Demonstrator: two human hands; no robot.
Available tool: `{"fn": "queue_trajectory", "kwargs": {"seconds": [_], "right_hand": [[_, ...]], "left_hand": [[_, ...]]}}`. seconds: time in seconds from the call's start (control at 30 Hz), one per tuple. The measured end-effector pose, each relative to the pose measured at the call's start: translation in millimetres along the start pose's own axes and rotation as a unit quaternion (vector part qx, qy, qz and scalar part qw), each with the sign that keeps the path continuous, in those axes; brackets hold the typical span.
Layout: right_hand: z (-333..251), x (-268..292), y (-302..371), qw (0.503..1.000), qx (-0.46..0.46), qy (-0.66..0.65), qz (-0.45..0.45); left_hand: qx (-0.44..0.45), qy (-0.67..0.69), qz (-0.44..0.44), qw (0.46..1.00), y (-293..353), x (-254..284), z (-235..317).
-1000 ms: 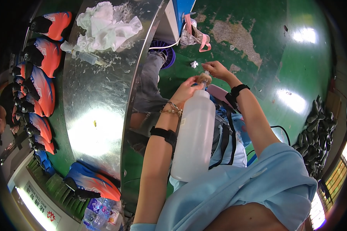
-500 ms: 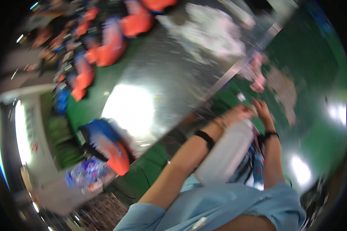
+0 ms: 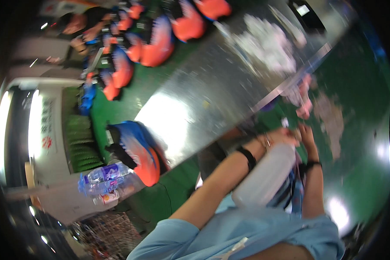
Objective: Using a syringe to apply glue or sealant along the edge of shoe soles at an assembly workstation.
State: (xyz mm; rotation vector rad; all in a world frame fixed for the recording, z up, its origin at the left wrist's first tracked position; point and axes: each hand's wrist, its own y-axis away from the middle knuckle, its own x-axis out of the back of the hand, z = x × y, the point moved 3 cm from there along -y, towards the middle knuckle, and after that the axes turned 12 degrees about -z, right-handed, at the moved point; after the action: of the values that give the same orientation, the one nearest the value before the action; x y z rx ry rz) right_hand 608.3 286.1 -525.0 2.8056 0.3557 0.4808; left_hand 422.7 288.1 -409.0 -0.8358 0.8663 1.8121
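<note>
A whitish, translucent bottle [image 3: 264, 175] lies slanted between my forearms, its broad end against my light blue shirt. At its far end my left hand [image 3: 285, 137] is closed around the narrow part. My right hand [image 3: 308, 138] meets it from the right, with bent fingertips close to the left ones. Something small and pale [image 3: 298, 135] shows between the two hands, too blurred to name. Both hands are just off the near edge of the metal table [image 3: 212, 86].
Orange and blue sports shoes [image 3: 158, 43] stand in rows at the far left; another shoe [image 3: 136, 149] sits at the table's left end. Beside it lie plastic bottles [image 3: 104, 180]. Crumpled white material [image 3: 268, 45] and a black object [image 3: 307, 17] lie farther right. Pink material [image 3: 305, 99] hangs at the edge.
The whole scene has shifted rightward in view as my head turned, and the blur has lessened. My hands remain together at the bottle's far end.
</note>
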Motion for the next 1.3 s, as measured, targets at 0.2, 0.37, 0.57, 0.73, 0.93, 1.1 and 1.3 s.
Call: {"fn": "queue_trajectory", "kwargs": {"seconds": [0.2,0.37,0.57,0.73,0.93,1.1,1.3], "right_hand": [[-57.1,-19.9,-16.7,0.994,-0.109,-0.002,-0.013],[-54.0,-17.0,-1.2,0.973,-0.209,-0.094,-0.031],[-50.2,-27.1,3.3,0.990,-0.135,-0.040,0.006],[-51.6,-24.1,5.8,0.987,-0.144,-0.061,0.027],[-51.2,-23.2,1.7,0.986,-0.147,-0.070,0.042],[-51.9,-26.1,0.1,0.984,-0.149,-0.077,0.062],[-45.1,-25.7,5.2,0.983,-0.152,-0.086,0.064]], "left_hand": [[0.065,-0.139,0.131,0.979,18.7,9.2,26.4],[0.112,-0.127,0.144,0.975,14.2,13.6,15.3],[0.104,-0.156,0.142,0.972,15.2,22.8,1.0],[0.093,-0.198,0.137,0.966,13.7,22.7,2.6],[0.083,-0.189,0.154,0.966,12.6,26.1,3.9],[0.071,-0.161,0.152,0.972,14.5,22.5,6.9],[0.073,-0.102,0.214,0.969,13.4,4.7,15.8]]}}
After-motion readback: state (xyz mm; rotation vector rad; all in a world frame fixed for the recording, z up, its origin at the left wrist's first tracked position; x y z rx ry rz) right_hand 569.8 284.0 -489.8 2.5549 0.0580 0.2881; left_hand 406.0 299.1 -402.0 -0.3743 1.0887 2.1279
